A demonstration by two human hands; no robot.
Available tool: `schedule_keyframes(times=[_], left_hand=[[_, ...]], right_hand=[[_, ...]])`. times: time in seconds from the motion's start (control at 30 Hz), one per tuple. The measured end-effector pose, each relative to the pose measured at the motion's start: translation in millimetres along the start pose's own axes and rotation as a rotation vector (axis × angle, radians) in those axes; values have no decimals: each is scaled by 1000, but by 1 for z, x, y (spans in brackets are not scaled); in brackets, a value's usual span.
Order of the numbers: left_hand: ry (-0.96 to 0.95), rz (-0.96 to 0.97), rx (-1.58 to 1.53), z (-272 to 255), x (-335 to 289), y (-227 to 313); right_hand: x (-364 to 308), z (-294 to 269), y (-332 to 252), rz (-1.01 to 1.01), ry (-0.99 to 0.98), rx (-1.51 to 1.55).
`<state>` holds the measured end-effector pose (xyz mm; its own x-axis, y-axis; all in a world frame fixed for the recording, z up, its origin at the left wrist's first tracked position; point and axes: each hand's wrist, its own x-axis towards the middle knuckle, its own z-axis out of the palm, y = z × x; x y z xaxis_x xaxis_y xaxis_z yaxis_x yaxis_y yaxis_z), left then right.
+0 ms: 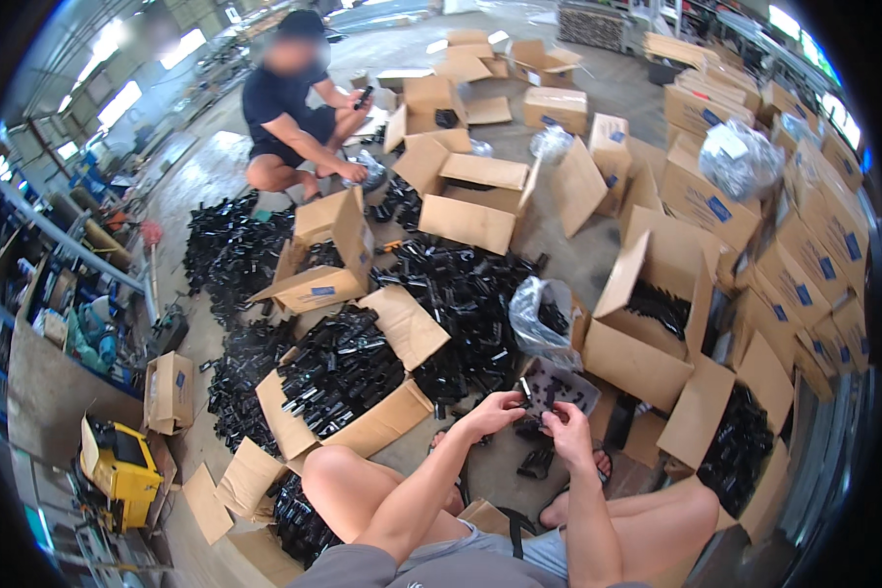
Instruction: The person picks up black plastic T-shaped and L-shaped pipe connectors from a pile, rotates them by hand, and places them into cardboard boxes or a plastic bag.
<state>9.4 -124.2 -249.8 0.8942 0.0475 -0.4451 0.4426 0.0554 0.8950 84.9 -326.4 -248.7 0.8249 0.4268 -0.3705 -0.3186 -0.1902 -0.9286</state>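
Note:
My left hand (pixel 492 416) is closed on a small black part (pixel 526 394) with a shiny edge, held in front of my knees. Close beside it, my right hand (pixel 567 431) has its fingers pinched together; what they hold is too small to make out. Just beyond both hands lies a pale, see-through tray or bag (pixel 576 389) with many tiny dark pieces in it. Between my feet, below the hands, a few larger black parts (pixel 535 464) rest on the floor.
An open carton (pixel 387 419) full of black parts stands left of my hands, a loose black heap (pixel 465 304) behind it. Another open carton (pixel 637 358) stands to the right, near stacked boxes (pixel 799 260). A co-worker (pixel 289 118) squats at the far left, holding a black part.

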Motion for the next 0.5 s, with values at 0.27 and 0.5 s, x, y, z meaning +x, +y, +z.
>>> schedule_keyframes(times=[0.27, 0.5], left_hand=[[-26, 272, 616, -46, -78, 184], [-11, 377, 561, -60, -105, 203]], right_hand=[[-23, 50, -133, -163, -203, 291], [-41, 55, -162, -214, -240, 306]])
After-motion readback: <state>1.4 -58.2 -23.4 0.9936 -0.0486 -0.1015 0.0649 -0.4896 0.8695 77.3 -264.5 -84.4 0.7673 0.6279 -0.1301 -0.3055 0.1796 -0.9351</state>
